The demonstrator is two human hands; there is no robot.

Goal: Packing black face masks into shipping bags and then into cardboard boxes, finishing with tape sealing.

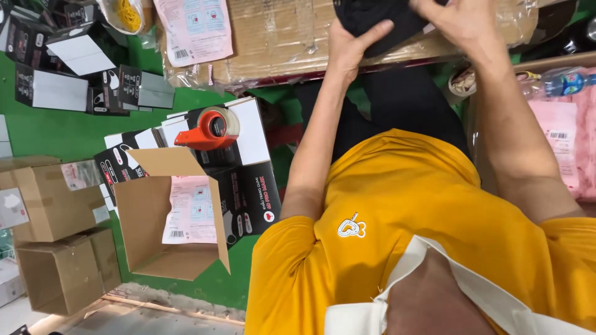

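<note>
Both of my arms reach forward over my lap to a black folded fabric item (379,18) at the top edge of the head view. My left hand (347,46) grips its lower left side, thumb pressed on the fabric. My right hand (459,22) holds its right side from above. The item lies over a plastic-wrapped cardboard bundle (279,37). Part of the black item is cut off by the frame's top.
An open cardboard box (146,217) stands on the green floor at my left, with a pink printed packet (189,211) inside. An orange tape dispenser (208,130) rests on black-and-white cartons. Closed cardboard boxes (56,248) sit far left. Pink packets (562,136) and a bottle (568,82) lie right.
</note>
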